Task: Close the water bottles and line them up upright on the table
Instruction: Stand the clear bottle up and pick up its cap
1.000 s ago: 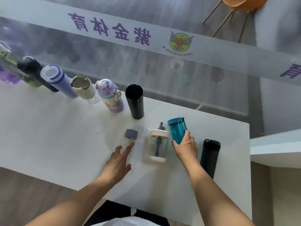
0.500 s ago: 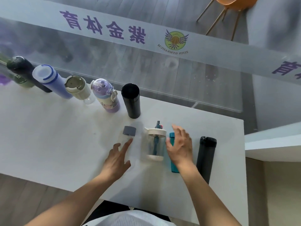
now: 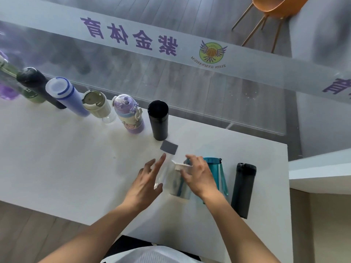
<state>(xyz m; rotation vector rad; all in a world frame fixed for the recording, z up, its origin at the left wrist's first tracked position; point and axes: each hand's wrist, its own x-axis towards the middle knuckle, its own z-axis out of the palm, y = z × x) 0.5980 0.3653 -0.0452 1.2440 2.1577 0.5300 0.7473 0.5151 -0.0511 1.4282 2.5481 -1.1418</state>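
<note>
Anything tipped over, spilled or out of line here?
No spill visible. The clear bottle with a grey cap looks tilted between the left hand and right hand. The teal bottle and matte black bottle stand apart from the back row.

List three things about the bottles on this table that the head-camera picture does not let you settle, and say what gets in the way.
1. Head view: whether the clear bottle's white lid is shut; the right hand covers it.
2. Head view: the leftmost bottles are cut off by the picture's edge.
3. Head view: the clear bottle with the grey cap beside the left hand is motion-blurred; its outline is lost.
</note>
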